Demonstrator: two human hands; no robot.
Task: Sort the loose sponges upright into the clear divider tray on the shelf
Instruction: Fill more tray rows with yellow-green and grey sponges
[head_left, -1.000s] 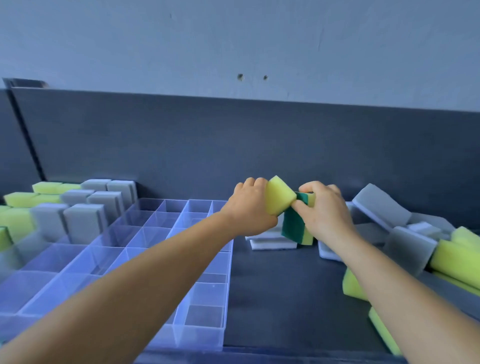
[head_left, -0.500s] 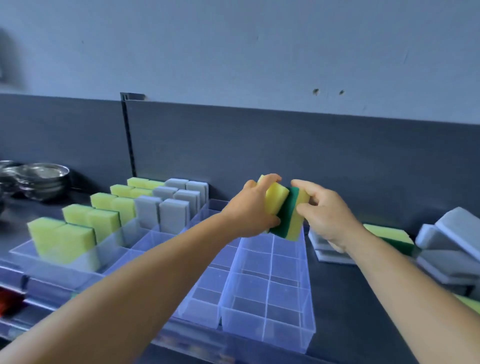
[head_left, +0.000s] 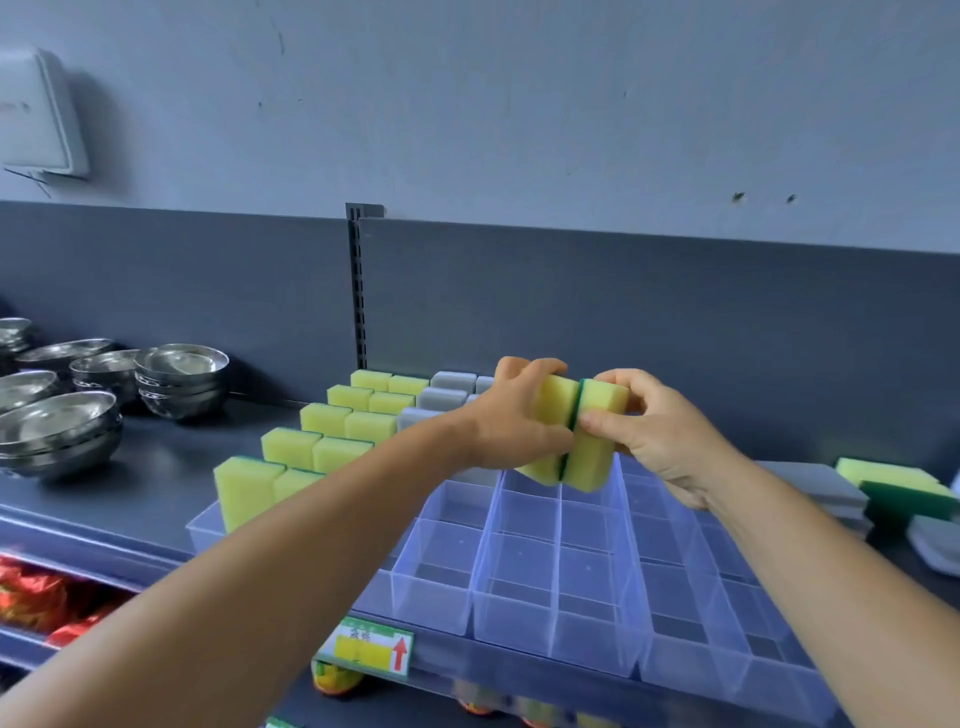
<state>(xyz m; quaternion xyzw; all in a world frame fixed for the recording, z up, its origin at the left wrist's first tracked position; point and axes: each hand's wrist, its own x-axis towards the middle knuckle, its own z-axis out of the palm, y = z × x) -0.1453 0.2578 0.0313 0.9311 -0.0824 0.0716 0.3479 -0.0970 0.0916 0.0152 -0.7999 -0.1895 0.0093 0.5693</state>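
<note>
Two yellow sponges with green scouring backs, pressed back to back, hang upright over the clear divider tray (head_left: 519, 597). My left hand (head_left: 514, 415) grips the left sponge (head_left: 553, 400). My right hand (head_left: 649, 431) pinches the right sponge (head_left: 597, 431). Several yellow sponges (head_left: 291, 452) and grey sponges (head_left: 441, 397) stand upright in the tray's left rows. Loose sponges (head_left: 893, 483), yellow-green and grey, lie on the shelf at the right.
Stacks of steel bowls (head_left: 176, 379) stand on the shelf at the left. A dark back panel (head_left: 675, 322) rises behind the tray. A price label (head_left: 366, 649) hangs on the shelf's front edge, with packaged goods on the lower shelf (head_left: 31, 597).
Both hands have carried the two sponges left from the loose pile to above the tray and brought them together upright. The camera has turned left, bringing the bowls into view.
</note>
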